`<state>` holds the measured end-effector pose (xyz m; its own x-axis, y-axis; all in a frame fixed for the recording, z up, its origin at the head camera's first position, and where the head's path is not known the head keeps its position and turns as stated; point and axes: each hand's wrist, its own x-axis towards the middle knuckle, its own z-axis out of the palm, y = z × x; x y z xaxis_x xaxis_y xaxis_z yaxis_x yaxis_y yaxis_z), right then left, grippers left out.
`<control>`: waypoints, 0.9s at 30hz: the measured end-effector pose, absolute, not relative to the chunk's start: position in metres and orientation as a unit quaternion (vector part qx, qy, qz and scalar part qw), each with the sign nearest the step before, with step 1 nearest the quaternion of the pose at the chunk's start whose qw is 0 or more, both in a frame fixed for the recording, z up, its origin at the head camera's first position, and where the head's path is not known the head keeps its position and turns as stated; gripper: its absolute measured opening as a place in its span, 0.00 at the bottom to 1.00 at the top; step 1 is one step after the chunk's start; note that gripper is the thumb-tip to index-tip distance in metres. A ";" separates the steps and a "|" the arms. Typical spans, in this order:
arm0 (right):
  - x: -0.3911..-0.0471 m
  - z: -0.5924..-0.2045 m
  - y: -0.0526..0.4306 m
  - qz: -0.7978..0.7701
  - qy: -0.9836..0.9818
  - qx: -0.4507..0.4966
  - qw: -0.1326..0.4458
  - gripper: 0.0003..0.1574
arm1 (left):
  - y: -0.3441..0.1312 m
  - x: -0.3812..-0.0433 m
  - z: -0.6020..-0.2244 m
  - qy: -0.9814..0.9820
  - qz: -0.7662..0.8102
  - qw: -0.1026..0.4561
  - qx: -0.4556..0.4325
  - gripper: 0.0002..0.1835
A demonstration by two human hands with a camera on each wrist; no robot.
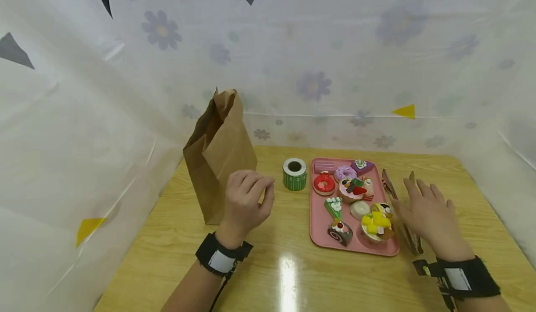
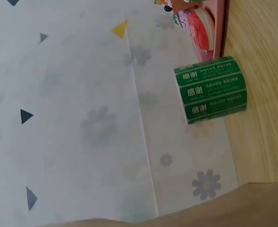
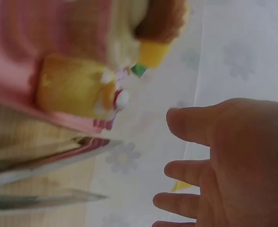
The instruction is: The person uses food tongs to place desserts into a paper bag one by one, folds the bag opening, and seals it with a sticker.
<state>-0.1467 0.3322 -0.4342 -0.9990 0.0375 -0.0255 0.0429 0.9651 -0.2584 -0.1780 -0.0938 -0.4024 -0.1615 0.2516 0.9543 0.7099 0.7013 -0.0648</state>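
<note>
My right hand (image 1: 431,214) is over a pair of metal tongs (image 1: 389,185), its fingers spread and holding nothing. The tongs lie on the table along the right side of a pink tray (image 1: 356,250). In the right wrist view, the two tong arms (image 3: 49,163) point away below the tray's edge. On the tray sit several toy pastries, including a red donut (image 1: 324,184), a purple donut (image 1: 345,172), a chocolate roll (image 1: 340,233) and a yellow-topped cup (image 1: 375,225). My left hand (image 1: 247,198), its fingers loosely bent and nothing in them, is raised in front of a brown paper bag (image 1: 232,149).
The bag stands upright at the left with its top open. A roll of green labels (image 1: 295,180) stands between bag and tray. White flowered sheeting (image 1: 314,61) hangs behind the wooden table (image 1: 268,275) and on both sides.
</note>
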 end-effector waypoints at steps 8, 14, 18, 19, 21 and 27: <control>-0.136 -0.447 0.356 -0.117 0.991 0.030 0.049 0.50 | -0.131 -0.178 -0.405 -0.615 -0.209 0.687 -0.326 0.11; -0.133 -0.449 0.366 -0.119 0.988 0.029 0.093 0.44 | -0.160 -0.185 -0.394 -0.584 -0.245 0.733 -0.247 0.08; -0.130 -0.454 0.375 -0.125 0.986 0.021 0.113 0.44 | -0.184 -0.188 -0.372 -0.638 -0.245 0.686 -0.250 0.15; -0.130 -0.455 0.377 -0.126 0.984 0.022 0.123 0.44 | -0.189 -0.188 -0.366 -0.656 -0.241 0.667 -0.260 0.17; -0.129 -0.458 0.381 -0.127 0.981 0.028 0.146 0.45 | -0.199 -0.189 -0.356 -0.689 -0.231 0.626 -0.283 0.20; -0.128 -0.465 0.385 -0.121 0.974 0.045 0.185 0.49 | -0.214 -0.191 -0.337 -0.764 -0.195 0.535 -0.303 0.22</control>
